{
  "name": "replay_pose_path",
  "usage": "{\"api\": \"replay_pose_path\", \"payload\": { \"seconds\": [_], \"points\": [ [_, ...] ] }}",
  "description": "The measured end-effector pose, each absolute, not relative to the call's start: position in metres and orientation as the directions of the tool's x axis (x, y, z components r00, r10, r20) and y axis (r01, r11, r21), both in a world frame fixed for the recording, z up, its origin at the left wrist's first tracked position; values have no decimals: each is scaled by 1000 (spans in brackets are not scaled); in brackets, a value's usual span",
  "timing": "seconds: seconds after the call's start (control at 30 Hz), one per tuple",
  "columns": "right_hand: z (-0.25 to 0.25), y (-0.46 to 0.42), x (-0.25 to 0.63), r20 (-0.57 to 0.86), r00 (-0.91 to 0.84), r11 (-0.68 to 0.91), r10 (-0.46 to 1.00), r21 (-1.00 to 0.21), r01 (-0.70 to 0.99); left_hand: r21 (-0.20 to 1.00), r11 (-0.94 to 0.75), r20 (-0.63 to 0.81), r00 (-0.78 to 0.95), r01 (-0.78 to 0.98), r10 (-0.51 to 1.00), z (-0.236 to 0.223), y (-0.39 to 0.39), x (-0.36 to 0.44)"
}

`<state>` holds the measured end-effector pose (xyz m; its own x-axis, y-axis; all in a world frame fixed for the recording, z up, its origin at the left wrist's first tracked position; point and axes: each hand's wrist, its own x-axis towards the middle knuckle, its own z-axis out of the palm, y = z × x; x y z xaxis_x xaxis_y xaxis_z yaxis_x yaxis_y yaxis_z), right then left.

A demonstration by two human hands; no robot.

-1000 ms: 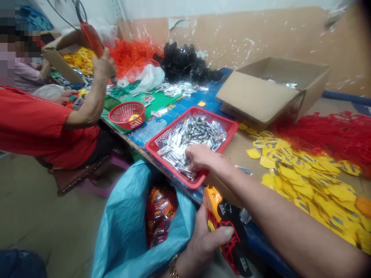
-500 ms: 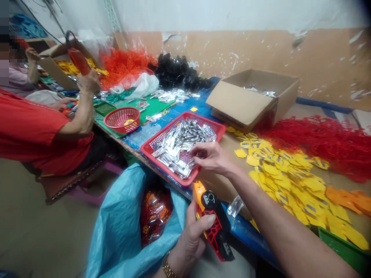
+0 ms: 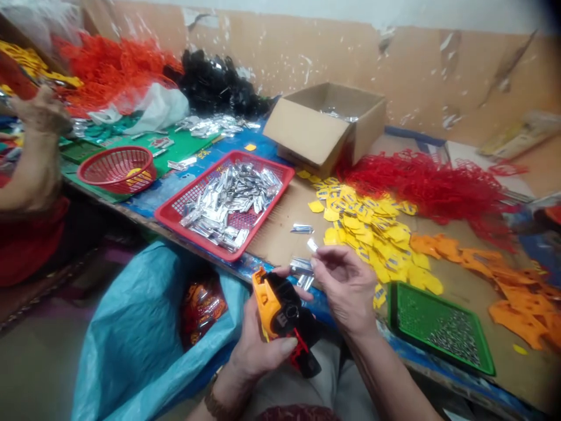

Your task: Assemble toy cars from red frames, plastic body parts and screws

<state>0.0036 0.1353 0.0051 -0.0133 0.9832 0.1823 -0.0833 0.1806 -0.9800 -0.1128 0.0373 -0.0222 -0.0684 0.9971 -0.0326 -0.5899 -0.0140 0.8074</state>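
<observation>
The left hand (image 3: 258,333) was clenched around an orange-and-black tag gun (image 3: 280,310), with its fingers wrapped round the grip and a gold-coloured watch (image 3: 214,403) on the wrist. The gun was held low over the person's lap, just beside the front edge of the desk (image 3: 274,234). The right hand (image 3: 344,286) was raised near the gun, with its fingertips (image 3: 319,255) drawn close together. A small silver packet (image 3: 312,244) sat right at those fingertips, but I could not tell whether they were gripping it. More silver packets (image 3: 301,266) lay loose on the desk just in front of the hands, and another (image 3: 301,229) lay a little farther on. Beyond them, a red plastic tray (image 3: 191,238) was heaped with silver packets (image 3: 223,202). To the right of the hands were a green tray (image 3: 421,298) holding small metal bits (image 3: 449,338), a spread of yellow tags (image 3: 363,228), and orange tags (image 3: 521,310). A tangle of red cords (image 3: 429,187) lay behind the yellow tags, next to a cardboard box (image 3: 307,131). Below the desk's edge, to the left, a blue plastic bag (image 3: 131,333) stood open with red-and-orange packs (image 3: 202,307) inside. At the far left, a co-worker's hand (image 3: 41,111) was raised above a round red basket (image 3: 116,169), well apart from the person's own hands.
</observation>
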Motion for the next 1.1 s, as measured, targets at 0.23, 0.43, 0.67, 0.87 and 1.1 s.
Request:
{"api": "replay_pose_path", "payload": {
  "seconds": [0.23, 0.43, 0.67, 0.87, 1.1],
  "points": [
    [-1, 120, 22, 196, -103, 201, 975, -979, 43, 836, -14, 2, -22, -549, 1000, -27, 43, -99],
    [0, 117, 55, 305, -339, 405, 890, -870, 280, 854, 77, -100, -17, -514, 995, -28, 45, -94],
    [1, 119, 75, 354, -385, 500, 852, -770, 397, 913, 141, -126, 65, -382, 990, -24, 47, -87],
    [1, 116, 79, 383, -413, 557, 826, -665, 497, 939, 151, -144, 44, -311, 989, -24, 45, -83],
    [-4, 118, 87, 478, -401, 623, 782, -560, 546, 773, 218, -240, 43, -596, 970, -18, 45, -73]
  ]
}}
